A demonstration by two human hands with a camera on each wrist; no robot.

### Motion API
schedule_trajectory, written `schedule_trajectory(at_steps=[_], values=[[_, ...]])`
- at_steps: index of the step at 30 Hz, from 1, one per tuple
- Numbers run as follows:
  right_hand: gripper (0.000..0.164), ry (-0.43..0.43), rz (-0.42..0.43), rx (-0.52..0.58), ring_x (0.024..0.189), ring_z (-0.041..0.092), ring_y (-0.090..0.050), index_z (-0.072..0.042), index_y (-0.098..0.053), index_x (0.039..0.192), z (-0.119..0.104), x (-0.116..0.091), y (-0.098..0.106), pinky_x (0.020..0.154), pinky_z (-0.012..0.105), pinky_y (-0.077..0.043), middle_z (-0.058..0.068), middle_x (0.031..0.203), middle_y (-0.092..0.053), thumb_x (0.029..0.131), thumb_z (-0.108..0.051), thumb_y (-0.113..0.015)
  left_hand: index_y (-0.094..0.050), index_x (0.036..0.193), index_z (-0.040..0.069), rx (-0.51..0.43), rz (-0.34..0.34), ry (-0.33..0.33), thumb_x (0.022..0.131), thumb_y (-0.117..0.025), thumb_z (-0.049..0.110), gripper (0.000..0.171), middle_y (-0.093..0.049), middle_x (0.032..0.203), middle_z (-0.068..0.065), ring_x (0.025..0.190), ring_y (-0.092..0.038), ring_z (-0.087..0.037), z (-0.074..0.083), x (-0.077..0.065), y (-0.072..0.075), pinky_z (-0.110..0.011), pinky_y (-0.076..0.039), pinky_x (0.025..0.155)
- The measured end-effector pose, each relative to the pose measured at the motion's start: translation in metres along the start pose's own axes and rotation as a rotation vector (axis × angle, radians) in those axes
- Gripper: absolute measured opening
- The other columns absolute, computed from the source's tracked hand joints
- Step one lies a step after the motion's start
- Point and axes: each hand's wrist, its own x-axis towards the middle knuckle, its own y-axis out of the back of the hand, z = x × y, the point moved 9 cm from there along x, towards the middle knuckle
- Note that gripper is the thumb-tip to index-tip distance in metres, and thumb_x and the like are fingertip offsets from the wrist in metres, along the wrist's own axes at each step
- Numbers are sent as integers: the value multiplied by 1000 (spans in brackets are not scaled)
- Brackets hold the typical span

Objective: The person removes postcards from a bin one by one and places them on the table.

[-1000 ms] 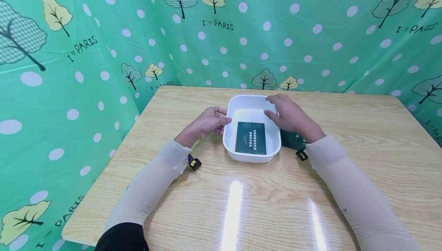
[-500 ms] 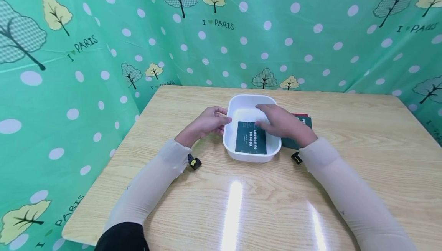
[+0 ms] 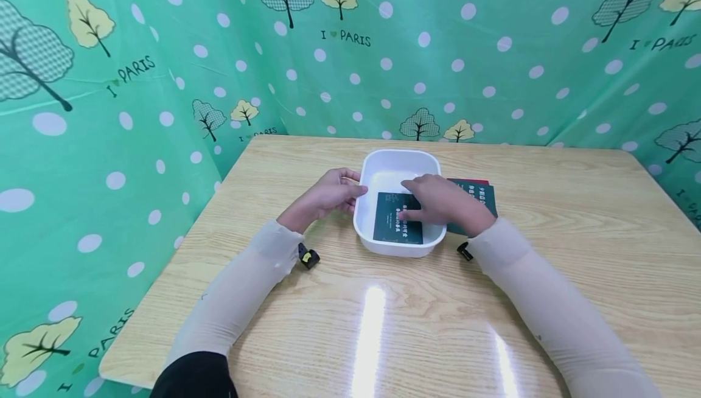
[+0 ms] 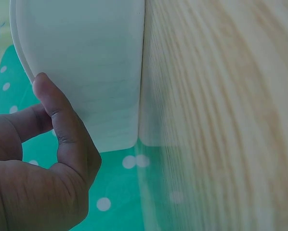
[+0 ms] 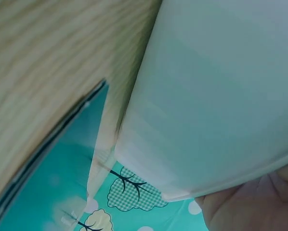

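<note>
A white plastic basin (image 3: 402,250) stands on the table, and a dark green printed booklet (image 3: 387,227) lies flat inside its near half. With thumb and fingers my left hand (image 3: 331,194) holds the basin's left rim; the left wrist view shows a fingertip (image 4: 44,85) at that rim. My right hand (image 3: 438,200) reaches over the right rim, thumb and fingers spread above the booklet and covering part of it. In the right wrist view the basin's outer wall (image 5: 206,106) hides the fingertips.
Just right of the basin, partly under my right forearm, lie more dark green booklets (image 3: 482,194) with a red one (image 3: 477,181) showing at the back. Below them is a wooden table (image 3: 591,233). A green dotted curtain (image 3: 482,63) hangs behind and to the left.
My right hand has moved left and down from the basin's right rim to over the booklet inside. More of the booklets on the right now shows. The left hand stays put.
</note>
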Motion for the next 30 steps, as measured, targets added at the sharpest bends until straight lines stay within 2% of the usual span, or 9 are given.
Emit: schedule_trajectory(at_steps=[6, 13, 19, 30], values=[[87, -4, -22, -52, 115, 32, -54, -8, -45, 144, 1, 1, -5, 101, 50, -41, 15, 129, -59, 83, -68, -61, -46, 124, 3, 2, 0, -1, 94, -64, 9, 36, -61, 97, -15, 65, -58, -17, 0, 1, -1, -30, -54, 59], [99, -56, -78, -45, 120, 36, -46, -12, -44, 146, 3, 2, -10, 103, 55, -36, 12, 133, -57, 73, -77, -62, -46, 124, 2, -3, 5, -1, 94, -65, 8, 36, -61, 94, -13, 62, -57, -17, -1, 2, 0, -32, -54, 59], [99, -79, -101, -50, 117, 36, -44, -14, -45, 146, 4, 4, -11, 101, 55, -37, 10, 132, -58, 70, -74, -67, -45, 124, 2, -4, 5, 0, 94, -65, 8, 37, -61, 94, -15, 60, -57, -17, -1, 2, 0, -30, -54, 57], [97, -55, -62, -47, 116, 33, -48, -14, -46, 144, 1, 6, -9, 102, 55, -36, 10, 132, -56, 70, -71, -71, -46, 125, 3, -5, 2, 3, 94, -65, 9, 36, -61, 97, -17, 61, -58, -17, -1, 1, 0, -31, -54, 56]])
